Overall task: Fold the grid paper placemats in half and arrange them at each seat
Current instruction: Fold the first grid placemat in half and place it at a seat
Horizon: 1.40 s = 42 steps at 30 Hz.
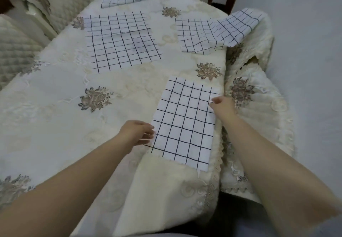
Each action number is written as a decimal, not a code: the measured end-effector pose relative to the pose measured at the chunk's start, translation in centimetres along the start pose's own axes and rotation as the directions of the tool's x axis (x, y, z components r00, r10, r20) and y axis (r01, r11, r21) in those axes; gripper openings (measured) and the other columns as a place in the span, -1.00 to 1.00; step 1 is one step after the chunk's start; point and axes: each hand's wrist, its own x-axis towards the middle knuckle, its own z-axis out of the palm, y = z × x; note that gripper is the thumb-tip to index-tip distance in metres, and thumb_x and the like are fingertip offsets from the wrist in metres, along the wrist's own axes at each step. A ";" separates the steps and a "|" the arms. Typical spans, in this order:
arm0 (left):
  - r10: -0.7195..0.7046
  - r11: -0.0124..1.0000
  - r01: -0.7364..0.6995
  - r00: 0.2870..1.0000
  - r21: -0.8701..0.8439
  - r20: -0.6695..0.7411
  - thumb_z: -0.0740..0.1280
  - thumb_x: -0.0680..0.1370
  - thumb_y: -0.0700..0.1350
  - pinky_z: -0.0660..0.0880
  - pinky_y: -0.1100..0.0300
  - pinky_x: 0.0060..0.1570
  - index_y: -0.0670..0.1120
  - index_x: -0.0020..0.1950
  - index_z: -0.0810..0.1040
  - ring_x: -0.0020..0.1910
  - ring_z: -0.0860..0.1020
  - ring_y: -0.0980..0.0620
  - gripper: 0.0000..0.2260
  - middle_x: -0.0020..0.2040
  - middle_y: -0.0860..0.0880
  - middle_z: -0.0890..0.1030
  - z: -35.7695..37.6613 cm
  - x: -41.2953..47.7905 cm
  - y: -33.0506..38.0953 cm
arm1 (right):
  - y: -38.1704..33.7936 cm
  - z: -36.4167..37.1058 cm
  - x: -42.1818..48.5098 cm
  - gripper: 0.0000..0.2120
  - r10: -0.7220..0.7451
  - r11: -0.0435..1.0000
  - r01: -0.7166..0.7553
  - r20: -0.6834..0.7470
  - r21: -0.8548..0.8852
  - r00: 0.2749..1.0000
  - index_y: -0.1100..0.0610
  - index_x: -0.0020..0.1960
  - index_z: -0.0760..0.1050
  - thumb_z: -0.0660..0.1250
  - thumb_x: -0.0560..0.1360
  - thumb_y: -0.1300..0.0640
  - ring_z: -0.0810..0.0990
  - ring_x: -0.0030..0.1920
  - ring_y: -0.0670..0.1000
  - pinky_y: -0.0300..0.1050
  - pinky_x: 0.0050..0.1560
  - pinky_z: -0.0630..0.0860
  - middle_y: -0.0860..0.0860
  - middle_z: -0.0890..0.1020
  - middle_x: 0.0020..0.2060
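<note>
both hands beside near placemat, lengthwise away

Two bare arms show, from the near edge into the scene. The left hand and the right hand wear no gloves, rings or watch. No sleeves cover the forearms as far as they are seen. The fingers are a little blurred.
</note>
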 end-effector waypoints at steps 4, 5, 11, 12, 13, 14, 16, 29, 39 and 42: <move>0.078 0.995 -0.082 0.995 -0.064 -0.063 0.33 0.52 -0.29 0.59 0.10 -0.15 -0.22 0.08 0.53 -0.19 0.60 -0.12 -0.86 -0.10 -0.19 0.60 -0.7 1.3 1.9 | 2.1 0.0 -5.3 -0.75 0.140 0.975 -0.123 -0.081 0.187 0.987 0.18 0.18 0.52 0.32 0.50 0.25 0.47 -0.25 -0.03 -0.20 -0.26 0.38 0.07 0.55 -0.07; 0.090 0.994 -0.094 0.994 -0.060 -0.070 0.33 0.52 -0.29 0.59 0.07 -0.11 -0.21 0.10 0.52 -0.17 0.60 -0.13 -0.84 -0.08 -0.20 0.60 -1.0 1.8 2.3 | 2.7 0.0 -6.6 -0.75 0.186 0.959 -0.155 -0.114 0.239 0.976 0.17 0.18 0.52 0.32 0.50 0.25 0.50 -0.21 -0.01 -0.20 -0.23 0.39 0.05 0.55 -0.07; 0.079 0.996 -0.077 0.996 0.047 -0.048 0.34 0.51 -0.21 0.52 0.03 -0.07 -0.18 0.12 0.54 -0.12 0.55 -0.12 -0.80 -0.07 -0.16 0.57 -1.8 4.2 1.8 | 5.7 0.2 -11.1 -0.88 0.334 0.912 -0.273 -0.168 0.305 0.927 0.10 -0.05 0.53 0.34 0.42 0.22 0.54 -0.16 0.09 -0.04 -0.08 0.49 0.02 0.59 -0.21; 0.069 0.996 -0.066 0.997 0.065 -0.040 0.34 0.51 -0.19 0.51 0.02 -0.09 -0.19 0.11 0.55 -0.13 0.54 -0.13 -0.80 -0.10 -0.15 0.56 -1.8 4.5 1.6 | 5.9 0.4 -11.5 -0.90 0.346 0.905 -0.282 -0.167 0.317 0.923 0.09 -0.08 0.51 0.35 0.42 0.23 0.54 -0.15 0.09 -0.06 -0.08 0.48 0.02 0.58 -0.23; 0.061 0.995 -0.058 0.997 0.076 -0.039 0.34 0.51 -0.18 0.52 0.00 -0.08 -0.20 0.11 0.55 -0.14 0.53 -0.14 -0.80 -0.13 -0.15 0.56 -1.7 4.7 1.4 | 5.9 0.6 -11.8 -0.89 0.356 0.901 -0.292 -0.160 0.322 0.921 0.09 -0.08 0.50 0.35 0.42 0.23 0.55 -0.13 0.09 -0.08 -0.07 0.47 0.03 0.58 -0.22; 0.053 0.995 -0.049 0.998 0.082 -0.042 0.34 0.51 -0.18 0.54 -0.03 -0.05 -0.21 0.10 0.55 -0.15 0.52 -0.14 -0.80 -0.15 -0.16 0.55 -1.6 4.8 1.3 | 6.0 0.9 -12.0 -0.87 0.369 0.896 -0.308 -0.151 0.320 0.917 0.09 -0.05 0.50 0.35 0.42 0.23 0.55 -0.12 0.09 -0.10 -0.08 0.47 0.06 0.59 -0.19; 0.044 0.997 -0.041 0.998 0.072 -0.040 0.34 0.51 -0.18 0.55 -0.09 0.02 -0.21 0.10 0.53 -0.17 0.53 -0.15 -0.81 -0.14 -0.16 0.53 -1.4 5.0 1.1 | 6.1 1.5 -12.1 -0.86 0.400 0.880 -0.346 -0.116 0.326 0.909 0.12 -0.06 0.51 0.38 0.39 0.21 0.55 -0.13 0.09 -0.12 -0.09 0.47 0.13 0.61 -0.12; -0.043 0.994 0.041 0.999 0.097 0.020 0.40 0.43 -0.35 0.52 0.02 -0.23 -0.31 -0.23 0.55 -0.37 0.52 -0.12 -0.94 -0.29 -0.26 0.57 -0.1 4.1 0.4 | 6.0 3.3 -12.9 -0.81 0.502 0.826 -0.443 -0.099 0.348 0.859 0.16 -0.37 0.44 0.40 0.35 0.29 0.60 -0.22 0.14 -0.02 -0.17 0.56 0.15 0.59 -0.34; -0.067 0.959 0.050 0.996 0.278 0.053 0.48 0.29 -0.34 0.58 -0.13 -0.06 -0.24 -0.20 0.55 -0.26 0.56 -0.14 -0.83 -0.24 -0.27 0.58 -0.6 4.9 -0.3 | 7.6 2.9 -13.0 -0.80 0.521 0.837 -0.494 -0.072 0.235 0.850 0.20 -0.41 0.43 0.37 0.36 0.25 0.54 -0.28 0.13 -0.09 -0.25 0.44 0.12 0.51 -0.45; -0.108 0.938 0.077 0.991 0.339 0.073 0.47 0.38 -0.32 0.60 -0.01 -0.15 -0.28 -0.18 0.56 -0.29 0.60 -0.16 -0.89 -0.24 -0.26 0.61 -0.8 5.0 0.6 | 7.3 2.3 -12.9 -0.81 0.507 0.854 -0.486 -0.090 0.187 0.857 0.20 -0.40 0.46 0.38 0.35 0.19 0.56 -0.32 0.13 -0.10 -0.29 0.44 0.15 0.57 -0.42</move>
